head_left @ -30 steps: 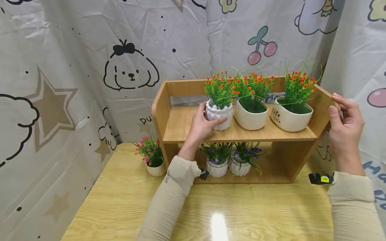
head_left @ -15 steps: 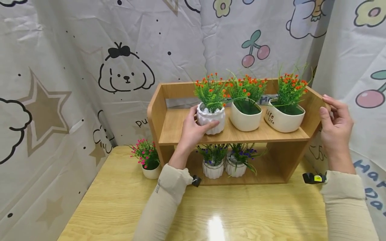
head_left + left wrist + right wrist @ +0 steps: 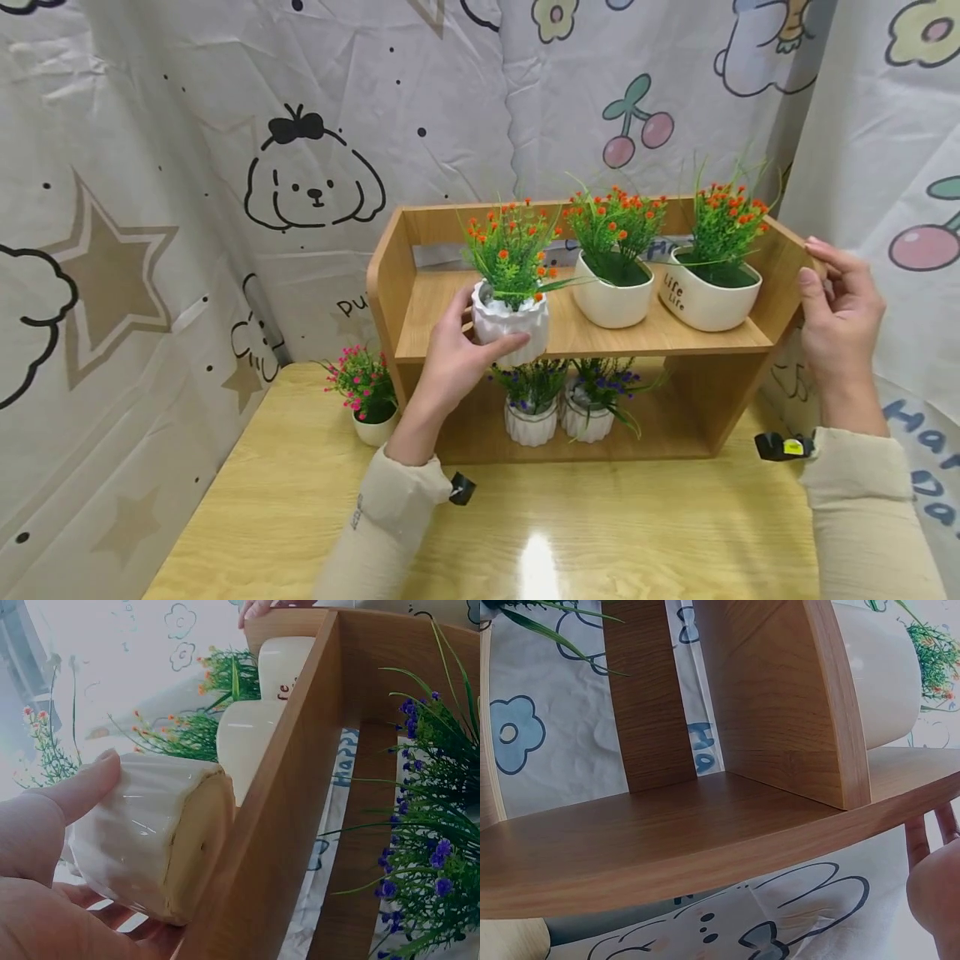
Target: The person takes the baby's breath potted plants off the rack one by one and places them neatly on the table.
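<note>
My left hand [image 3: 453, 362] grips a white ribbed flower pot [image 3: 517, 323] with orange flowers, thumb across its front. In the head view this pot overlaps the upper board's front edge. Its pale underside shows in the left wrist view, where the pot [image 3: 135, 825] is close beside the board. My right hand [image 3: 843, 325] pinches the right side panel of the wooden shelf [image 3: 390, 275]; the right wrist view catches part of that hand [image 3: 936, 881] beyond the panel. On the upper board stand a smooth white pot [image 3: 613, 298] and a wider lettered pot [image 3: 712, 300], both with orange flowers.
Two white ribbed pots with purple flowers, a left one [image 3: 531, 423] and a right one [image 3: 587, 421], stand on the lower level. Left of the shelf, a small pot with pink flowers [image 3: 375, 427] is on the wooden table [image 3: 637, 525]. Patterned cloth [image 3: 465, 108] hangs behind.
My left hand has lifted the ribbed pot off the upper board and brought it forward and left, past the front edge. The right hand keeps its hold on the side panel.
</note>
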### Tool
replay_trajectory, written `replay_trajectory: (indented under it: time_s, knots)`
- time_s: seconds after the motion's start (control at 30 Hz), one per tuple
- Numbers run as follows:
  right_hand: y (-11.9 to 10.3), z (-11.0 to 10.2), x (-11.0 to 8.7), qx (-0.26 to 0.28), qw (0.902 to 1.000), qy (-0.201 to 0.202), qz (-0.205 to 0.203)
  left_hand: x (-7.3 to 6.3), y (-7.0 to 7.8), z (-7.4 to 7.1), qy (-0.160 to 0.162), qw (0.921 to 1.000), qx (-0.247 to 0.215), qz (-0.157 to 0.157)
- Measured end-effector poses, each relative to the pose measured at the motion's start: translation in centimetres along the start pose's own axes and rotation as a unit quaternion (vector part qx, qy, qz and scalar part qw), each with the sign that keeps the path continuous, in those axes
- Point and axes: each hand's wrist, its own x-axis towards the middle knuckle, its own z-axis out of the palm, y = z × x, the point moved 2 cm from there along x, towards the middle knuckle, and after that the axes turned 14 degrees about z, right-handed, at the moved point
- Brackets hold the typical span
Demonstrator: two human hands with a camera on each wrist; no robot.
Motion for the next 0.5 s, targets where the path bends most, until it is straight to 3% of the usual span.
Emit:
replay_trajectory:
  time_s: [0.27,0.5]
  knots:
    - [0.1,0.2,0.0,-0.022,0.9997,0.011,0.004,-2.4,1.4,-1.7,-0.013,0.9997,0.014,0.018]
    - [0.0,0.2,-0.1,-0.064,0.9978,0.019,-0.002,-5.2,1.3,-3.8,-0.021,0.9991,0.032,0.019]
